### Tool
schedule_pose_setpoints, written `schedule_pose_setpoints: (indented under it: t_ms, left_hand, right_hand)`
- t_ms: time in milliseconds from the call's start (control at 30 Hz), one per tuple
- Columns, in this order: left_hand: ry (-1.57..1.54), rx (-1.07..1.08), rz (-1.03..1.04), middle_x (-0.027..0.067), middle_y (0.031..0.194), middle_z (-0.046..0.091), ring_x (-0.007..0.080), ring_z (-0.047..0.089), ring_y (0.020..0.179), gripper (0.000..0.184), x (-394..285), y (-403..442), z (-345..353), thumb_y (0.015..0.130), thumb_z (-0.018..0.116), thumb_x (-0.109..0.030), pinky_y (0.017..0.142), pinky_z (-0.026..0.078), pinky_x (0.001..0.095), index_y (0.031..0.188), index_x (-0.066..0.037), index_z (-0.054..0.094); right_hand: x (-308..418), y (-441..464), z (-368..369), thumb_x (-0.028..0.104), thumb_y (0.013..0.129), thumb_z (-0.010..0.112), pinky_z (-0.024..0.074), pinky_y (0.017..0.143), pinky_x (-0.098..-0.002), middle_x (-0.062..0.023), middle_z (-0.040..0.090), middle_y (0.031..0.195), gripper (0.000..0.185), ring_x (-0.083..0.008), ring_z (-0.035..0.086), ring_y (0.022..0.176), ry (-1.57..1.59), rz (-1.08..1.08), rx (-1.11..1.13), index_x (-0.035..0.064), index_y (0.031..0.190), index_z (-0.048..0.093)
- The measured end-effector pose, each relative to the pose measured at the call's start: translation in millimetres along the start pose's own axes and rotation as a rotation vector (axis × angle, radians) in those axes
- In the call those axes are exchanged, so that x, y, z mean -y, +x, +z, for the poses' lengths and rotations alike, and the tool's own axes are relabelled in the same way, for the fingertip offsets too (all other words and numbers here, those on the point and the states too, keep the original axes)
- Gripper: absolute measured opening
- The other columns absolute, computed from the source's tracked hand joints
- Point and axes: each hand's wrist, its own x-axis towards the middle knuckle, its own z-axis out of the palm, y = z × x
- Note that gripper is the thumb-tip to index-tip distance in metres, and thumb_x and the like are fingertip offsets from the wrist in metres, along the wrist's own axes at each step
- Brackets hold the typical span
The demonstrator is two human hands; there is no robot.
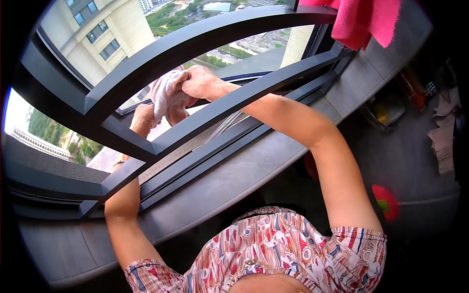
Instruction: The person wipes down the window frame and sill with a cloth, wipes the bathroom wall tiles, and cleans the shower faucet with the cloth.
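Observation:
A pale, damp-looking cloth (pixel 167 94) is bunched and twisted between my two hands, beyond the dark window bars. My right hand (pixel 201 83) is closed around its upper right end. Lower down on the left, my left hand (pixel 142 118) grips the other end, with its fingers partly hidden by the cloth. Both arms reach through the gaps in the grey metal window frame (pixel 215 107). Just below the cloth is a skin-coloured shape, perhaps a reflection of a hand in the glass.
A pink towel (pixel 364 22) hangs over the frame at the upper right. The grey tiled sill (pixel 205 195) runs between my body and the bars. A red object (pixel 387 202) lies on the floor at right. Buildings and greenery show far below outside.

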Motion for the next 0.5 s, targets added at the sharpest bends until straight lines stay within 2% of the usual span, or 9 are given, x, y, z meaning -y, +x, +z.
schedule_pose_setpoints:
  t_ms: [33, 133, 167, 200, 233, 300, 367, 433, 500]
  left_hand:
    - [-0.042, 0.017, -0.004, 0.0071, 0.066, 0.062, 0.0152, 0.055, 0.054, 0.027, -10, -2, -4, 0.085, 0.058, -0.026, 0.052, 0.044, 0.0271, 0.075, -0.001, 0.065]
    - [-0.274, 0.072, -0.048, 0.0073, 0.07, 0.062, 0.0155, 0.055, 0.057, 0.027, -5, -11, -14, 0.085, 0.058, -0.026, 0.055, 0.045, 0.0275, 0.077, -0.001, 0.065]
    - [-0.354, 0.089, -0.103, 0.0074, 0.071, 0.062, 0.0156, 0.056, 0.058, 0.027, -10, -11, -15, 0.085, 0.058, -0.026, 0.057, 0.045, 0.0276, 0.078, -0.001, 0.065]
    - [-0.433, 0.104, -0.131, 0.0075, 0.072, 0.063, 0.0157, 0.056, 0.059, 0.026, -16, -10, -16, 0.085, 0.058, -0.026, 0.058, 0.046, 0.0277, 0.079, -0.001, 0.065]
    - [-0.471, 0.114, -0.29, 0.0075, 0.073, 0.063, 0.0158, 0.056, 0.06, 0.026, -25, -8, -15, 0.085, 0.057, -0.026, 0.059, 0.046, 0.0279, 0.079, -0.001, 0.065]
    - [-0.428, 0.108, -0.706, 0.012, 0.087, 0.063, 0.02, 0.058, 0.077, 0.025, -44, 5, -17, 0.085, 0.054, -0.021, 0.075, 0.048, 0.0329, 0.087, 0.003, 0.062]
    - [-0.265, 0.19, -0.714, 0.0135, 0.091, 0.063, 0.0214, 0.058, 0.082, 0.025, -46, 8, -19, 0.085, 0.053, -0.019, 0.078, 0.048, 0.0331, 0.089, 0.004, 0.062]
    - [-0.327, 0.16, -0.72, 0.0139, 0.092, 0.063, 0.0217, 0.058, 0.082, 0.023, -48, 4, -20, 0.085, 0.053, -0.016, 0.078, 0.048, 0.0333, 0.089, 0.005, 0.062]
    - [-0.38, 0.129, -0.517, 0.0138, 0.092, 0.063, 0.022, 0.058, 0.082, 0.021, -45, -5, -22, 0.083, 0.054, -0.014, 0.078, 0.047, 0.0322, 0.09, 0.004, 0.062]
  right_hand:
    - [-5, 0, -3, 0.01, 0.089, 0.048, 0.0576, 0.073, -0.0325, -0.0186, 0.064, 0.099, 0.026, -0.0253, 0.067, 0.085, 0.009, 0.005, -0.003, -0.0051, 0.106, 0.061]
    - [-6, -6, 11, 0.008, 0.094, 0.04, 0.0584, 0.074, -0.0297, -0.0172, 0.059, 0.109, 0.028, -0.0238, 0.067, 0.084, 0.391, 0.039, -0.039, -0.0039, 0.115, 0.053]
    - [1, -16, 7, 0.011, 0.095, 0.04, 0.0587, 0.074, -0.0305, -0.0168, 0.06, 0.109, 0.028, -0.0232, 0.067, 0.085, 0.476, 0.053, -0.083, -0.0039, 0.114, 0.054]
    - [-5, -17, 2, 0.012, 0.091, 0.045, 0.0542, 0.077, -0.0317, -0.0158, 0.062, 0.104, 0.028, -0.0222, 0.064, 0.087, 0.557, 0.041, -0.117, -0.0025, 0.11, 0.058]
    - [-11, -18, -3, 0.014, 0.088, 0.05, 0.0497, 0.081, -0.0328, -0.0147, 0.064, 0.1, 0.027, -0.0213, 0.061, 0.09, 0.639, 0.027, -0.155, -0.0011, 0.107, 0.062]
    - [-3, -37, -22, 0.014, 0.088, 0.048, 0.0511, 0.076, -0.0334, -0.0165, 0.063, 0.102, 0.029, -0.023, 0.062, 0.088, 0.568, 0.118, -0.322, -0.0015, 0.11, 0.059]
    - [25, -77, -46, 0.011, 0.087, 0.046, 0.0518, 0.075, -0.0335, -0.0172, 0.063, 0.102, 0.029, -0.0242, 0.062, 0.087, 0.406, 0.269, -0.498, -0.001, 0.11, 0.058]
    - [-9, -77, -73, 0.008, 0.086, 0.043, 0.0513, 0.079, -0.0342, -0.0151, 0.061, 0.103, 0.029, -0.0228, 0.06, 0.092, 0.434, 0.208, -0.557, 0.0025, 0.111, 0.057]
    - [-41, -84, -91, 0.011, 0.088, 0.046, 0.0506, 0.082, -0.0369, -0.0118, 0.058, 0.105, 0.026, -0.0217, 0.058, 0.097, 0.923, -0.1, -0.661, 0.0064, 0.113, 0.054]
